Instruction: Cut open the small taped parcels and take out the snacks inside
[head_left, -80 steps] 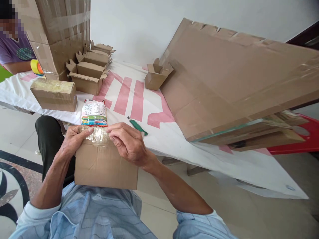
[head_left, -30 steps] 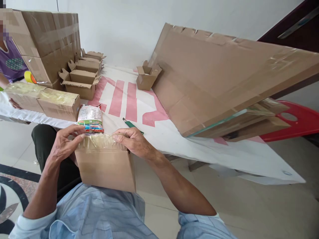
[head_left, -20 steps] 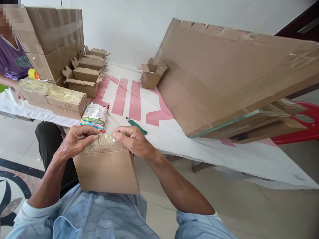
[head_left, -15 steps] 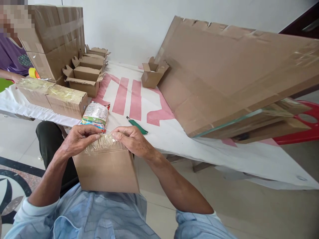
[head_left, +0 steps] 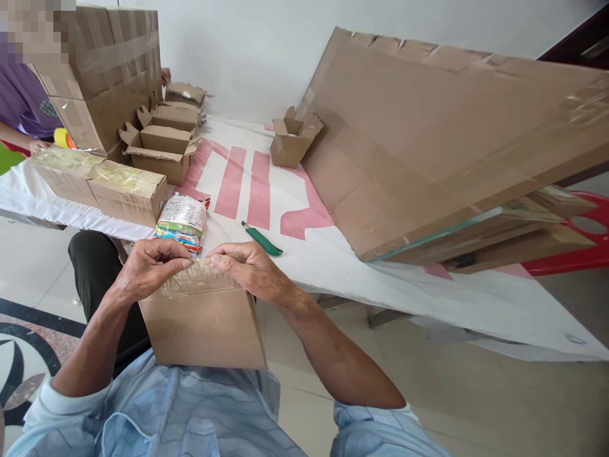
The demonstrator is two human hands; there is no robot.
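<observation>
A cardboard box (head_left: 204,330) rests against my lap, tilted, below the table's front edge. Crumpled clear packing tape (head_left: 197,278) covers its upper end. My left hand (head_left: 155,268) is closed at the left of that end, thumb and fingers pinching at the tape. From the right, my right hand (head_left: 252,268) pinches the tape too, its thumb close to the left one. Just past my hands on the table lie a printed plastic packet (head_left: 183,219) and a green utility knife (head_left: 262,241).
Two taped boxes (head_left: 126,184) sit at the table's left, with several open boxes (head_left: 159,152) and tall stacked cartons (head_left: 107,76) behind. A small open box (head_left: 291,143) stands beside a large leaning carton (head_left: 438,139). A co-worker in purple (head_left: 28,95) is at the far left.
A co-worker's hand now shows behind the stacked cartons, at the farthest open box, whose flaps have shifted. My hands have barely moved on the taped end.
</observation>
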